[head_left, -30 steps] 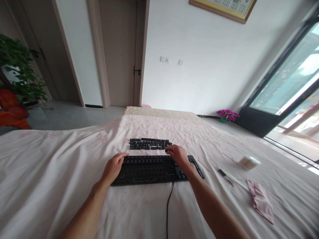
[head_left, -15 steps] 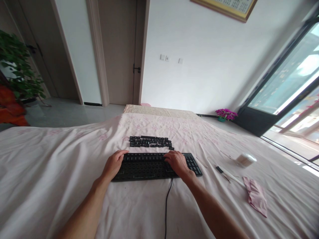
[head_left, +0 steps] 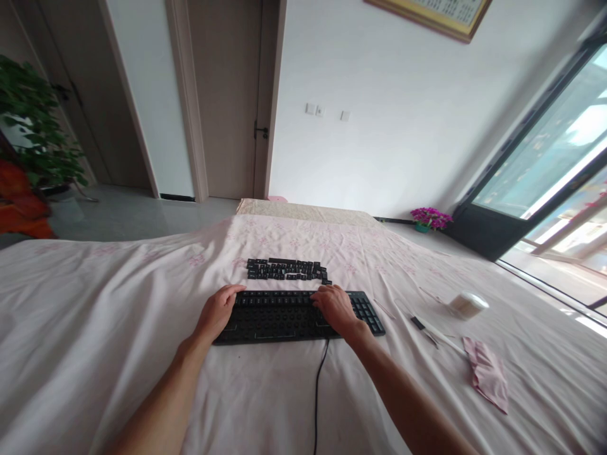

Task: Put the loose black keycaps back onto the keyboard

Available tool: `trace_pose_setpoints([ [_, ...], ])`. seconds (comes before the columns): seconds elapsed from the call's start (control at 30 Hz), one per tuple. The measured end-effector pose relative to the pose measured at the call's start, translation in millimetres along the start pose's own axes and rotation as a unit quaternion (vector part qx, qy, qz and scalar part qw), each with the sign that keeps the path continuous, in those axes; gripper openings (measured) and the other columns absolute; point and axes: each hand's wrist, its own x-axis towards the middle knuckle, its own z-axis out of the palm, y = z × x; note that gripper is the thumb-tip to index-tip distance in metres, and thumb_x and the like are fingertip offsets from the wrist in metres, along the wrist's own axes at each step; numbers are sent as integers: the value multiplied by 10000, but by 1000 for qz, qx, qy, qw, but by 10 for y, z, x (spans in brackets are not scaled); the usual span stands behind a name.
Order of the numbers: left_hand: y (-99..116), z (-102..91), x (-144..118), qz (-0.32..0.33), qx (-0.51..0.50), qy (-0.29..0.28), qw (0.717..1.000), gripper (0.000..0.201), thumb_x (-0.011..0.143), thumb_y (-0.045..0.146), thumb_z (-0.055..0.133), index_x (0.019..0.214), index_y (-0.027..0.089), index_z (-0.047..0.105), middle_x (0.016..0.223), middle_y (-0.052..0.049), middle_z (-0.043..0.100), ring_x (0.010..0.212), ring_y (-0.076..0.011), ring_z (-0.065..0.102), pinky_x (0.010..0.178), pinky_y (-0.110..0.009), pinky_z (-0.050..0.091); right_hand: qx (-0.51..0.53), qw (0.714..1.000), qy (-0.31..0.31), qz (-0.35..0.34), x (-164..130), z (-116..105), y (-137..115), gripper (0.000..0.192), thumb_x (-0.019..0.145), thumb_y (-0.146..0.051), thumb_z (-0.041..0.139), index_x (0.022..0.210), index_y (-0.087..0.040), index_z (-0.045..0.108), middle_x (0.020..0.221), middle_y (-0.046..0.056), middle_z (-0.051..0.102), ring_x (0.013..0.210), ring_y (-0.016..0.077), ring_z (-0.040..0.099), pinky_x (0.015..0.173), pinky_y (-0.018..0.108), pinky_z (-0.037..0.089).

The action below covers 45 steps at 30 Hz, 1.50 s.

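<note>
Left hand (head_left: 217,314): fingers curled, being rested on keyboard (head_left: 284,315) left end.
Right hand (head_left: 336,308): fingers bent, being pressed on keyboard; grip cannot be told.
Loose keycaps (head_left: 286,270): being kept just behind.

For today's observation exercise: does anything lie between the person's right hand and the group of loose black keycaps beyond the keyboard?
Nothing visible does. The right hand rests on the keyboard near its far edge, and only a narrow strip of bare pink sheet separates that edge from the loose keycaps. The left hand sits at the keyboard's left end, away from that gap.
</note>
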Motion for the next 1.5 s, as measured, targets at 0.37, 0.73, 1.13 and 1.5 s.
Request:
trace_pose_setpoints([
  [0.37, 27, -10, -7, 2, 3, 1, 1000, 401, 867, 253, 360, 1080, 232, 698, 1171, -15, 691, 1124, -179, 606, 1022, -324, 437, -83, 996, -5, 10, -166, 8, -246, 256, 906, -133, 446, 1081, -198, 620, 1050, 101, 628, 962, 218, 544, 834, 327, 340],
  [0.73, 25, -10, -27, 13, 6, 3, 1000, 403, 869, 243, 358, 1094, 228, 692, 1188, -18, 684, 1137, -176, 600, 1033, -324, 428, -9, 1000, 12, 20, -213, 50, -93, 363, 883, -117, 439, 1131, -256, 665, 1020, 56, 638, 962, 184, 553, 816, 273, 354],
  [1.13, 17, -6, -32, 9, 2, 10, 1000, 407, 874, 255, 366, 1130, 234, 682, 1197, -17, 680, 1144, -175, 597, 1034, -320, 427, 62, 961, 27, 268, 138, 119, 720, 325, 901, -316, 482, 1147, -291, 694, 1142, 23, 692, 1070, 195, 614, 820, 246, 424],
  [1.5, 25, -18, -27, 7, 10, 2, 1000, 411, 884, 260, 364, 1149, 237, 676, 1216, -21, 669, 1150, -176, 592, 1038, -324, 423, 5, 965, -33, 261, 516, 214, 698, 248, 829, -356, 599, 1025, -282, 733, 1036, 66, 720, 989, 225, 648, 752, 276, 435],
])
